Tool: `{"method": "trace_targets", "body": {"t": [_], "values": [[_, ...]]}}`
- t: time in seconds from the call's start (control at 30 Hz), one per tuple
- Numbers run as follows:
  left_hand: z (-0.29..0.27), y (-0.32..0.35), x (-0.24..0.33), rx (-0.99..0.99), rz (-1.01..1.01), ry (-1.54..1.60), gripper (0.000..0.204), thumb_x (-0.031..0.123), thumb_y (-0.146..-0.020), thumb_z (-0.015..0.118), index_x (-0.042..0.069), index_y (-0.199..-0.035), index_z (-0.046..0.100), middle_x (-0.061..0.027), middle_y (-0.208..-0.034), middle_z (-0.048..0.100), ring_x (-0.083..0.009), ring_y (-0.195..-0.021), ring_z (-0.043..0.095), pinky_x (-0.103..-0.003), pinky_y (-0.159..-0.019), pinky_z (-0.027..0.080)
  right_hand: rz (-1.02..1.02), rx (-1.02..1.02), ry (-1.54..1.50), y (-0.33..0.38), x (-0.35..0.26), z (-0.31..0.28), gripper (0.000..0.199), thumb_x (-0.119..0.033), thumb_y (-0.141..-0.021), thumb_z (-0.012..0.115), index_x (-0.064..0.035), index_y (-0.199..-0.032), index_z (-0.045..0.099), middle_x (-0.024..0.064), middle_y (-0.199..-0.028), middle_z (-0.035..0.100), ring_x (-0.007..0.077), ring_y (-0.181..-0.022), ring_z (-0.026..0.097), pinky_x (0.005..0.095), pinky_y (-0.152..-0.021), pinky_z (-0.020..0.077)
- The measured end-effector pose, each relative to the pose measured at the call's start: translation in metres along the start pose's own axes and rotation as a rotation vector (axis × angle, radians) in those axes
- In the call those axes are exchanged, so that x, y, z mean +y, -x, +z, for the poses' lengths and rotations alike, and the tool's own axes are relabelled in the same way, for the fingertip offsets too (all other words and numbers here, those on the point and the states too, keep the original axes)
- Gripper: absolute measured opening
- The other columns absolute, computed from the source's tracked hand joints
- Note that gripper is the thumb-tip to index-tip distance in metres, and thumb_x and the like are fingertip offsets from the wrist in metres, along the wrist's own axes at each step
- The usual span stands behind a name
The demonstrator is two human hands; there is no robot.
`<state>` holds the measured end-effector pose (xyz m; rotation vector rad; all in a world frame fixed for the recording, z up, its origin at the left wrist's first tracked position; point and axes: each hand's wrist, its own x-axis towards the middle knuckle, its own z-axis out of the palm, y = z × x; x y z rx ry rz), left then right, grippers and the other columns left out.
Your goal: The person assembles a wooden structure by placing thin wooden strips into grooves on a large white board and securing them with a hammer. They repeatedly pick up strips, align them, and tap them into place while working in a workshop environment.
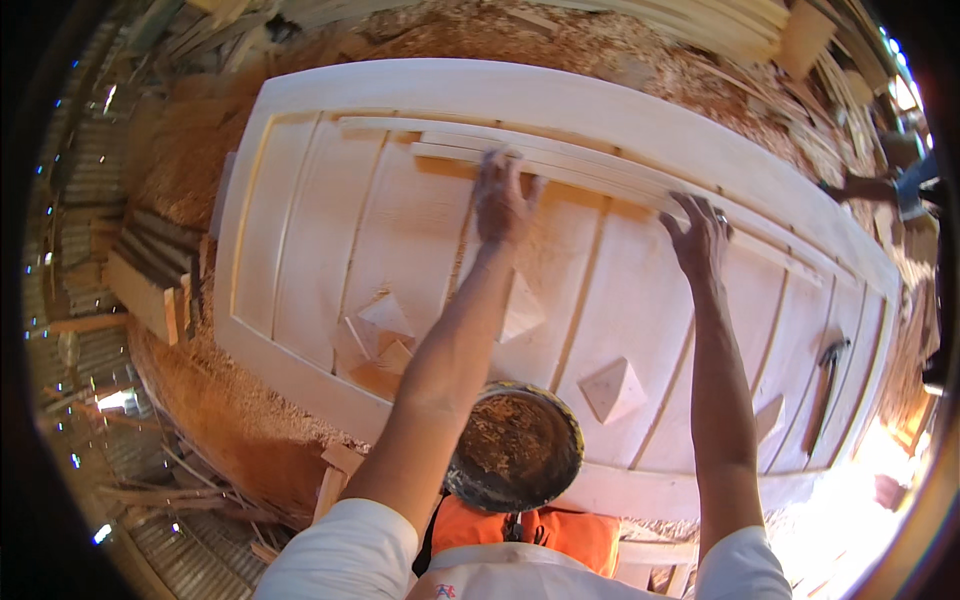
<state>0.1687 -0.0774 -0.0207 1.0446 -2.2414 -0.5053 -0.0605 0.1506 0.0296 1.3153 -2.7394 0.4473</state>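
A large pale wooden door panel (330, 90) with grooved boards lies flat in front of me. Several long thin wooden strips (590, 168) lie bunched along its far side. My left hand (505, 200) reaches onto the strips near their left end, its fingers apart and slightly blurred. Farther right, my right hand (700, 235) touches the same strips with thumb and fingers spread. Pyramid-shaped wooden blocks sit on the panel: one block (613, 390) between my arms, another (522, 308) partly behind my left forearm. A hammer (825, 395) lies at the right.
A dark round bowl (512, 450) with brown crumbly matter stands at the panel's near edge. More small blocks (386, 315) lie left of my forearm. Stacked boards (150, 275) sit at the left; shavings (620, 50) and timber cover the ground. Another person's leg (870, 188) shows at far right.
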Motion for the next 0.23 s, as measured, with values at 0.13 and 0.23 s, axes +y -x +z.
{"method": "trace_targets", "body": {"t": [0.13, 0.23], "values": [[-0.047, 0.011, -0.007, -0.115, 0.156, 0.151, 0.03, 0.022, -0.09, 0.078, 0.008, -0.115, 0.069, -0.0145, -0.121, 0.069, -0.0335, -0.125, 0.062, -0.046, -0.108, 0.049, -0.051, 0.166, -0.1, 0.049, 0.089, -0.067, 0.046, -0.027, -0.086, 0.086, -0.0141, -0.128, 0.073, 0.0096, -0.125, 0.073, 0.0315, -0.12, 0.067, 0.0461, -0.106, 0.049], [-0.104, 0.04, -0.005, -0.491, 0.127, 0.033, 0.023, 0.016, -0.09, 0.077, 0.008, -0.111, 0.072, -0.0125, -0.108, 0.074, -0.0278, -0.112, 0.07, -0.039, -0.104, 0.052, 0.274, 0.18, -0.044, 0.095, 0.16, -0.119, 0.036, -0.025, -0.096, 0.076, -0.005, -0.126, 0.072, 0.0159, -0.127, 0.073, 0.0294, -0.125, 0.066, 0.044, -0.111, 0.0472]]}}
